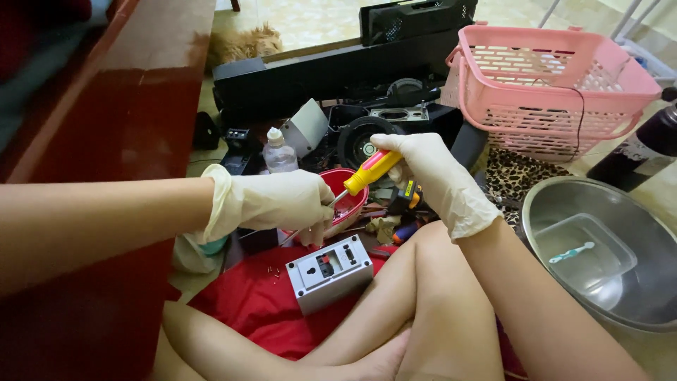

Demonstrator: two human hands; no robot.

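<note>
Beside the pink basket [557,85], over the red bowl [350,194], the right hand [430,176] grips a yellow screwdriver [370,171] whose shaft the left hand [282,204] pinches, seemingly mid-disassembly; the grey box [330,274] lies below, unscrewed next.

Red cloth [247,303] at lower centre lies open beside the grey box [329,273]; black parts [331,70], pink basket [550,85] and steel bowl [635,296] crowd the top and right.
</note>
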